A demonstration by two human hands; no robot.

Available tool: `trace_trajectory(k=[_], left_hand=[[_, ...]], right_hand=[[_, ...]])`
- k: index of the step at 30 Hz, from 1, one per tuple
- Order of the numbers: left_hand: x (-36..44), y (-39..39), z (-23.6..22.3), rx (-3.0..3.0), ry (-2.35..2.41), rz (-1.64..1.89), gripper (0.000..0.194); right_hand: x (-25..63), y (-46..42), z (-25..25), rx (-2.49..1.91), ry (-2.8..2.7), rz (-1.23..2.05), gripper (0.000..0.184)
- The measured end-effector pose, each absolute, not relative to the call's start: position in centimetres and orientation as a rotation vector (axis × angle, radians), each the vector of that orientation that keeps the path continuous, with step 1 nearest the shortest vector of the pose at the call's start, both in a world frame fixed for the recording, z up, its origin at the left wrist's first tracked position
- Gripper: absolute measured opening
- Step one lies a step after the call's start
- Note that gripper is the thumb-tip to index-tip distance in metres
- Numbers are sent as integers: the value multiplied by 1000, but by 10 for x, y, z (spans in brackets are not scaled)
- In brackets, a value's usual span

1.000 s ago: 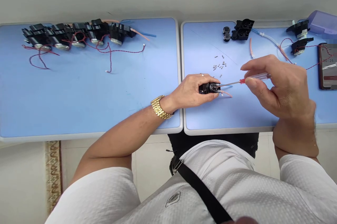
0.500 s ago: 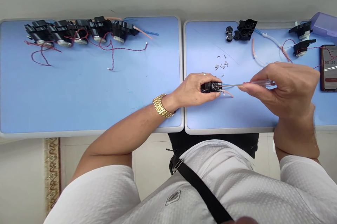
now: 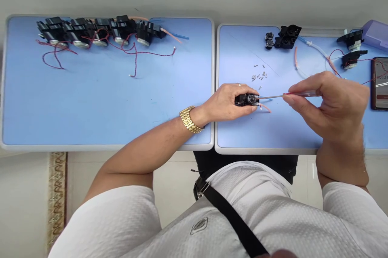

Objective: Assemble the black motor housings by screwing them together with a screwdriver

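Observation:
On the right-hand table, my left hand (image 3: 232, 101) grips a small black plastic assembly (image 3: 241, 100) between thumb and fingers. A blue tube and a pinkish tube (image 3: 266, 108) stick out of its right side. In my right hand (image 3: 336, 102) is a screwdriver (image 3: 274, 96) with a clear handle, pinched between thumb and fingers. Its thin shaft points left and its tip meets the round face of the black assembly. Whether the tip sits in a screw is too small to tell. Several small screws (image 3: 260, 76) lie loose just beyond my left hand.
Several black motor units (image 3: 121, 32) with twisted red wires line the back of the left table (image 3: 100, 104). Toward the back right are black housings (image 3: 289, 36), tubes, another wired black unit (image 3: 351, 58), a purple box (image 3: 376, 34) and a phone (image 3: 380, 88). A gap separates the two tables.
The whole view has shifted slightly, so the tables and parts appear a little further right. Both hands keep their grips, and the screwdriver tip stays at the black assembly.

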State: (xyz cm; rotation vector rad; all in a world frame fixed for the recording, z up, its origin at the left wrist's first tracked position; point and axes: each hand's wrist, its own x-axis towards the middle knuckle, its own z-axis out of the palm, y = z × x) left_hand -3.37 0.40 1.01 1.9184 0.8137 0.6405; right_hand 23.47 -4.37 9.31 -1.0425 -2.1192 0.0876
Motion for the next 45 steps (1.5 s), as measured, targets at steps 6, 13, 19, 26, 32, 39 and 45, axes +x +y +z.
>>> trace_trajectory(k=[6, 13, 19, 26, 32, 39, 45], left_hand=[[-34, 4, 10, 1939, 809, 652, 34], [-34, 5, 13, 1914, 820, 615, 37], [-34, 4, 14, 1912, 834, 603, 38], [-34, 4, 13, 1925, 813, 623, 35], [-33, 4, 16, 1903, 819, 617, 34], [-34, 4, 14, 1916, 835, 606, 36], [-34, 4, 14, 1910, 799, 646, 33]], right_hand=[[237, -39, 93, -1150, -2146, -103, 43], [234, -46, 106, -1119, -2206, 200, 7], [235, -47, 101, -1141, -2195, 73, 12], [241, -37, 92, -1079, -2145, -42, 39], [235, -46, 102, -1076, -2187, 208, 13], [238, -46, 95, -1130, -2175, -70, 31], [240, -43, 94, -1203, -2173, -34, 48]])
